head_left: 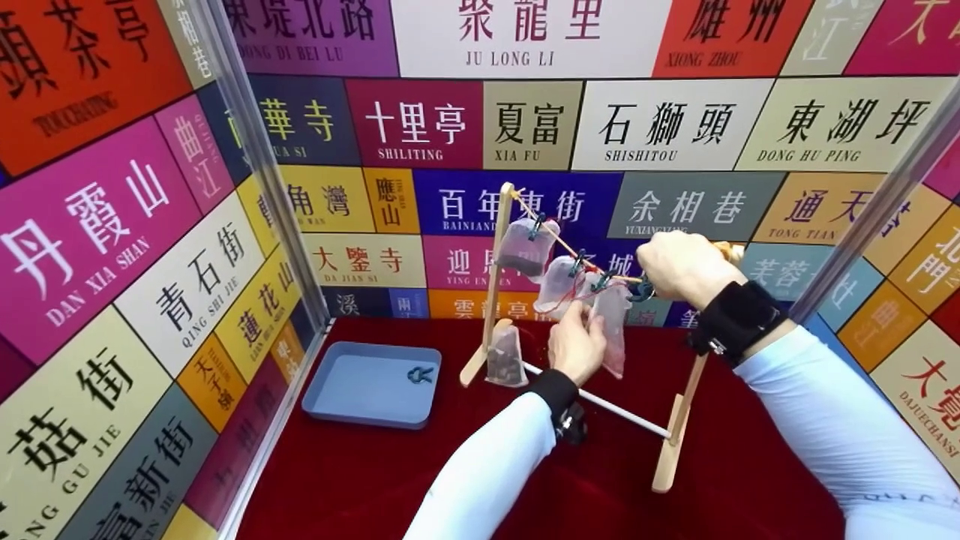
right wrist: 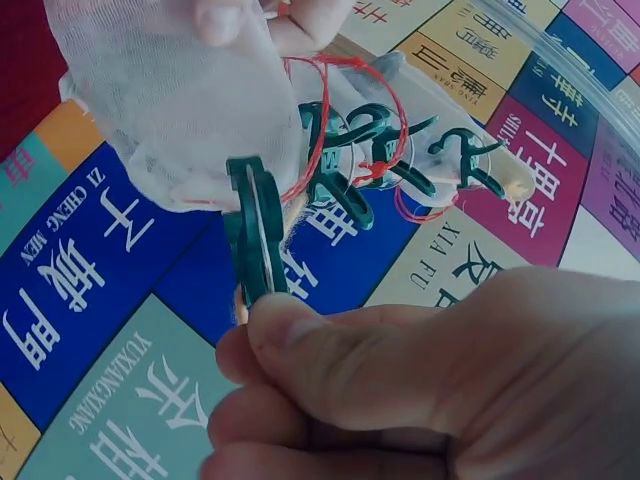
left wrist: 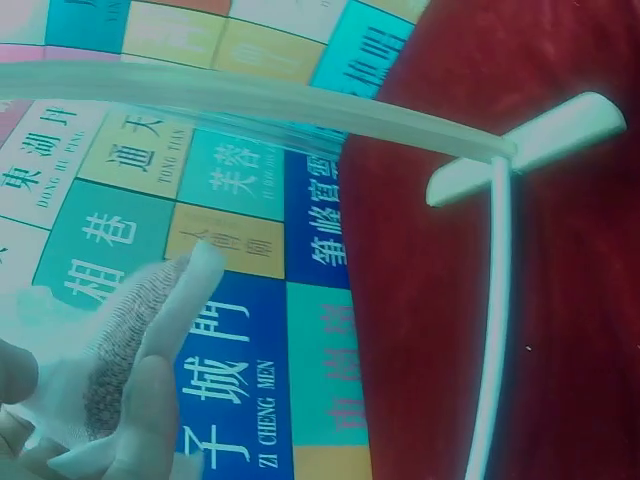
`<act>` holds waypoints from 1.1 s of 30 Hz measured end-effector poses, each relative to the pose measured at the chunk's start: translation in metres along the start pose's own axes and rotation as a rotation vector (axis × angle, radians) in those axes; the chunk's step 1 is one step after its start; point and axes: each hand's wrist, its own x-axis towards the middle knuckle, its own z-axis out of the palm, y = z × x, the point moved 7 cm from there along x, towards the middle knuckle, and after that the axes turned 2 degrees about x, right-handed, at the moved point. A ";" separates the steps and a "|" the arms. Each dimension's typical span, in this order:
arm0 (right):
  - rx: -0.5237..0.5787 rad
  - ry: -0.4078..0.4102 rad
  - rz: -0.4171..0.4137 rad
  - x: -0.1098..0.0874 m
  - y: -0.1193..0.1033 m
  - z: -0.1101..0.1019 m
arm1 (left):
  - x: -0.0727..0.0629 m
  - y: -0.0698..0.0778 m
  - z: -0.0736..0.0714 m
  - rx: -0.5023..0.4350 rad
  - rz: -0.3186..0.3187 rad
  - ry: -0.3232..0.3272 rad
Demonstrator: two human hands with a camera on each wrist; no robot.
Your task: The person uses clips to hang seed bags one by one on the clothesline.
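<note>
My right hand pinches a dark green clip at the right part of a string strung between two wooden posts. My left hand holds a white mesh drawstring bag below the string; its fingers press the bag's mesh. The clip's jaws are beside the bag's upper edge; whether they grip it I cannot tell. Further left, other mesh bags with dark contents hang from the string by green clips. Red drawstrings dangle among them.
A blue-grey tray with one green clip lies at the left on the red cloth. Another filled mesh bag stands by the left wooden post. A white bar joins the stand's feet. Sign-covered panels surround the table.
</note>
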 end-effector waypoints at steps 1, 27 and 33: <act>-0.005 0.014 0.003 0.001 0.000 0.000 | 0.001 0.002 0.000 0.012 0.013 0.001; 0.054 0.071 -0.065 -0.001 -0.002 0.005 | 0.013 0.025 -0.007 0.061 0.154 0.008; 0.130 0.148 -0.027 -0.007 0.001 0.010 | 0.010 0.015 -0.006 0.005 0.137 -0.032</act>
